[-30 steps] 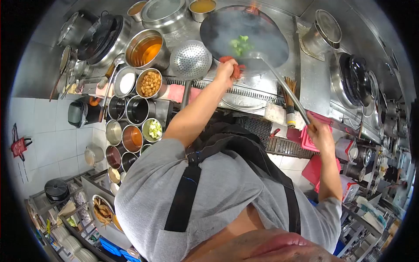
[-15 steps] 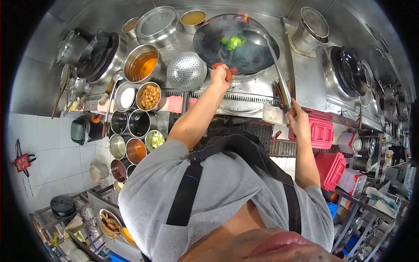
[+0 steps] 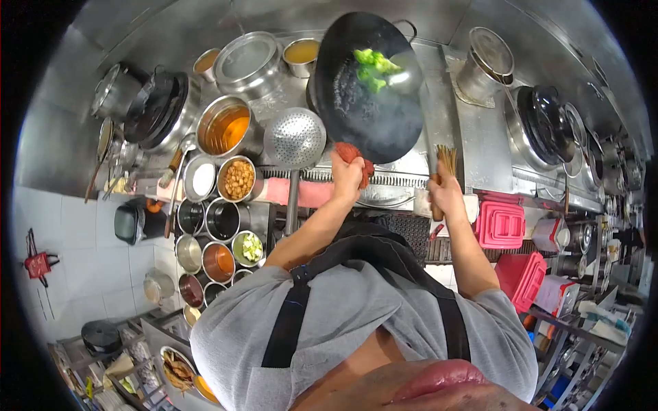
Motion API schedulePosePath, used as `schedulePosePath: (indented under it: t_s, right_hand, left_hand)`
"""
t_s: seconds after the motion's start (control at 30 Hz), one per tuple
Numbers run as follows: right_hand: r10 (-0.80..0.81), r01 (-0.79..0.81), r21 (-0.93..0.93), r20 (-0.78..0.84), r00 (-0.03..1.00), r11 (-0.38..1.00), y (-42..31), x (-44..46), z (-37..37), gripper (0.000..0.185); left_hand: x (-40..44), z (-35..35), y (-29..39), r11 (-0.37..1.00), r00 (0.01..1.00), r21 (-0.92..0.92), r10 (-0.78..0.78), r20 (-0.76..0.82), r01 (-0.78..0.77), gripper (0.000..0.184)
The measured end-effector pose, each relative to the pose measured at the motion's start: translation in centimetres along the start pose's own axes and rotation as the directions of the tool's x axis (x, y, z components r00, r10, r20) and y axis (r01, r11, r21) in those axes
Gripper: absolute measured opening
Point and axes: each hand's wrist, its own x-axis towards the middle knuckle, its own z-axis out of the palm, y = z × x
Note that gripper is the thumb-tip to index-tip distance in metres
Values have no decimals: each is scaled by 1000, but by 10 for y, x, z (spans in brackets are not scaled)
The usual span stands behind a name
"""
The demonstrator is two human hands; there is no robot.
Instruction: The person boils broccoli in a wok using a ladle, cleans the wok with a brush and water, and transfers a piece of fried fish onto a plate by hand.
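Observation:
In the head view a black wok is tipped up on the stove, its far side raised, with steam above its surface. Bright green vegetable pieces are inside it, near the far end. My left hand is closed around a red cloth at the wok's near rim; any handle beneath is hidden. The ladle's bowl is beside the greens, blurred by motion. My right hand wraps around the ladle's brown wooden handle, right of the wok. A bamboo brush stands just beyond that hand.
A perforated skimmer lies left of the wok. Pots of orange liquid, brown chunks and chopped pale-green pieces stand at left. A lidded metal pot and pink-lidded containers are at right.
The wok has gone from lying level to tipped up, its far side raised. The ladle and my right hand have shifted slightly left and nearer me. The greens have spread apart.

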Motion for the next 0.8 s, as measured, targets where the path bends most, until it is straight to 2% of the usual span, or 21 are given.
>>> schedulePosePath:
  t_s: [0.03,0.07,0.1,0.13,0.2,0.23,0.33,0.37,0.43,0.47,0.5,0.53,0.57,0.6,0.63,0.67,0.7,0.73,0.77,0.8]
  right_hand:
    - [147,-203,336,184,972,920,-11,-4,3,35]
    - [226,-437,579,402,887,688,-26,-12,6,26]
    - [192,-421,702,385,903,574,-45,-27,13,14]
    - [197,-443,689,409,891,573,-51,-33,12,14]
    - [205,-514,714,478,854,475,-59,-39,10,19]
    - [209,-481,750,435,876,454,-64,-41,16,16]
    - [90,-499,754,514,853,428,-63,-51,1,21]
    - [110,-490,767,492,863,415,-62,-56,-2,21]
    - [123,-450,805,438,890,388,-58,-65,-11,32]
    - [179,-424,827,385,905,369,-64,-75,-17,45]
    - [214,-423,831,368,905,362,-71,-85,-25,49]
    - [261,-414,843,338,904,343,-74,-95,-32,54]
    - [238,-388,870,325,915,304,-73,-105,-35,55]
    - [221,-358,895,304,926,268,-70,-117,-39,57]
    - [248,-297,932,243,938,209,-66,-133,-38,59]
    - [259,-223,961,176,950,162,-60,-151,-40,60]
    - [226,-179,979,153,962,100,-47,-168,-41,60]
    - [177,-139,989,128,976,54,-33,-187,-46,60]
    - [187,-73,996,61,981,58,-22,-206,-54,60]
    - [175,-20,998,10,985,59,-14,-225,-57,60]
  left_hand:
    - [6,0,5,995,999,84,-43,-21,45,20]
    - [12,-2,15,980,995,172,-91,-50,98,16]
    - [23,-5,35,945,962,184,-272,-13,270,9]
    - [32,-13,34,944,945,55,-322,-58,325,15]
    - [23,-36,28,921,921,-26,-389,13,389,10]
    - [18,-44,24,920,920,-21,-392,1,392,10]
    - [-2,-45,28,920,920,-69,-389,-55,385,11]
    - [1,-50,27,923,920,-55,-384,-75,381,13]
    - [14,-50,24,923,918,20,-381,-114,385,15]
    - [22,-49,20,904,904,92,-404,-138,418,14]
    - [28,-38,25,899,900,51,-435,-27,436,13]
    - [57,-52,-7,944,946,57,-325,-8,325,14]
    - [83,-59,-23,945,945,67,-323,53,319,14]
    - [102,-54,-25,924,928,205,-352,120,323,12]
    - [133,-69,-45,912,892,212,-394,223,350,9]
    - [129,-42,-44,920,924,232,-353,144,316,4]
    - [149,-41,-54,896,838,147,-443,319,418,8]
    - [215,-77,-89,778,634,227,-614,470,585,13]
    - [165,-39,-80,873,854,241,-475,214,425,20]
    - [183,-45,-100,876,872,310,-442,211,369,31]
